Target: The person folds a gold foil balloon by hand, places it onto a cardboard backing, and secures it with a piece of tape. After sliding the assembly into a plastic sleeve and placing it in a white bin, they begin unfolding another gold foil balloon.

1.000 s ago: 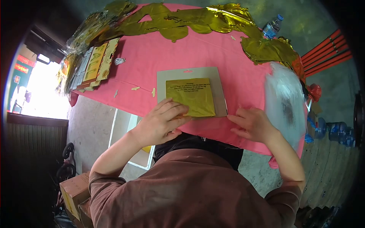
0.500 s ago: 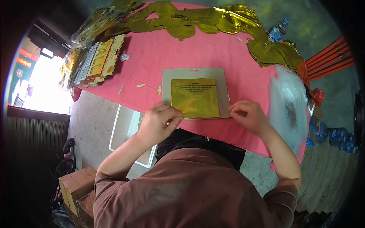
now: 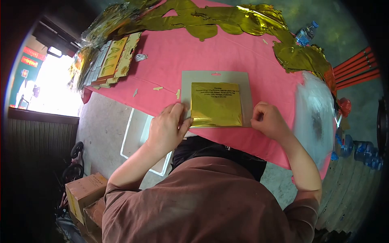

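Note:
A grey card (image 3: 246,89) with a hanging slot at its top lies on the pink cloth. On it rests a flat gold foil packet (image 3: 216,111) with dark printed warning text near its top. My left hand (image 3: 166,127) is closed at the lower left corner, its thumb against the packet's edge and its fingers on the card's left side. At the card's lower right edge, my right hand (image 3: 270,121) is curled with thumb and fingertips together. Whatever it pinches there is too small to make out.
Gold foil sheets (image 3: 210,20) line the table's far edge. Printed "FALL" packs (image 3: 111,60) are stacked at left, clear plastic bags (image 3: 312,117) at right. A water bottle (image 3: 306,33) stands far right. Cream scraps (image 3: 158,88) dot the pink cloth (image 3: 170,52). Below is a white foam box (image 3: 133,141).
The view has shifted, so the table appears farther right. My left hand has moved up along the card's left side, and my right fingers have curled in more tightly.

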Action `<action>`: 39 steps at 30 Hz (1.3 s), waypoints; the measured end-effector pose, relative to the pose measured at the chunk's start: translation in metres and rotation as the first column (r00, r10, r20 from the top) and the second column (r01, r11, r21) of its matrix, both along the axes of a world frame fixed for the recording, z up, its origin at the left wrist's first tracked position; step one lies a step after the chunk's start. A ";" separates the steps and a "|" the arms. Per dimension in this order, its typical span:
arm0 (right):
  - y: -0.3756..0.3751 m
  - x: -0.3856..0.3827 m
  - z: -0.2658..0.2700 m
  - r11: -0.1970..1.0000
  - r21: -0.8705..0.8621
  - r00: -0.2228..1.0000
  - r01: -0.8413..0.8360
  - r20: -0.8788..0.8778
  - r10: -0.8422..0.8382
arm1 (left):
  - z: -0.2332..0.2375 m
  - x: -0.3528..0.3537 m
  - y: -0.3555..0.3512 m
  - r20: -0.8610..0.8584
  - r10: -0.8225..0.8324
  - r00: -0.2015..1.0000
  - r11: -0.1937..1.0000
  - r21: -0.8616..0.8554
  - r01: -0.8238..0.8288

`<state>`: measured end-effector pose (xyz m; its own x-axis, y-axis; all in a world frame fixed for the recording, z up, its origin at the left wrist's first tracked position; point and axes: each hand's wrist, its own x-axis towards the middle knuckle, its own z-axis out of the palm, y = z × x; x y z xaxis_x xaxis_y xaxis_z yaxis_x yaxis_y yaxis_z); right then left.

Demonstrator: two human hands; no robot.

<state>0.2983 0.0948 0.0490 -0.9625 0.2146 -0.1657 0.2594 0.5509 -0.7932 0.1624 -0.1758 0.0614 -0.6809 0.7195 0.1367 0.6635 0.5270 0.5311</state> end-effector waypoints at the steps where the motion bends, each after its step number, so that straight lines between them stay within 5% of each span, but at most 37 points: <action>1: -0.001 -0.001 0.001 0.999 0.032 1.000 0.003 0.011 -0.004 | 0.000 0.001 -0.003 -0.042 0.026 0.999 1.000 -0.010 -0.026; 7: 0.006 -0.003 0.006 0.999 -0.001 0.996 0.039 0.081 -0.039 | -0.002 0.008 -0.017 -0.080 0.116 0.990 0.964 -0.230 -0.132; 11: 0.012 -0.002 0.008 0.999 0.027 0.996 0.036 0.086 -0.038 | -0.014 0.013 -0.025 -0.026 0.105 0.994 0.978 -0.177 -0.108; 13: 0.010 -0.001 0.009 0.997 -0.027 0.990 0.072 0.122 -0.068 | -0.021 0.015 -0.028 0.364 0.110 0.925 0.988 0.063 -0.142; 17: 0.008 0.001 -0.002 0.991 -0.057 0.990 0.121 0.084 -0.116 | -0.024 0.013 -0.030 0.289 0.035 0.957 0.977 0.191 -0.093; 19: 0.012 -0.001 -0.021 0.925 -0.363 0.993 0.110 -0.009 -0.122 | -0.021 0.008 -0.026 0.075 0.008 0.997 0.965 0.260 -0.027; 22: 0.008 -0.013 -0.006 0.902 -0.407 0.950 0.141 -0.201 -0.239 | -0.008 -0.008 -0.008 0.132 0.048 0.990 0.934 0.346 -0.091; 27: 0.027 -0.030 0.002 0.962 -0.153 0.903 0.228 -0.335 -0.268 | -0.016 -0.048 0.026 0.275 -0.023 0.961 0.836 0.532 -0.133; 29: 0.028 -0.033 -0.010 0.961 -0.020 0.886 0.274 -0.383 -0.261 | -0.034 -0.060 0.035 0.375 -0.112 0.920 0.880 0.468 -0.083; 32: 0.032 -0.037 -0.033 0.942 -0.213 0.858 0.258 -0.397 -0.325 | -0.042 -0.067 0.043 0.368 -0.104 0.924 0.915 0.400 -0.056; 34: 0.035 -0.035 -0.030 0.959 0.057 0.896 0.277 -0.377 -0.236 | -0.034 -0.065 0.039 0.295 -0.044 0.955 0.956 0.288 -0.044; 35: 0.034 -0.037 -0.032 0.962 0.054 0.896 0.269 -0.379 -0.230 | -0.029 -0.063 0.040 0.291 -0.036 0.956 0.957 0.286 -0.052; 37: 0.031 -0.041 -0.036 0.931 -0.253 0.878 0.263 -0.337 -0.340 | -0.024 -0.058 0.042 0.206 -0.087 0.975 0.911 0.412 -0.006; 39: 0.028 -0.041 -0.038 0.943 -0.235 0.896 0.237 -0.321 -0.306 | -0.040 -0.066 0.041 0.227 -0.090 0.970 0.920 0.392 -0.007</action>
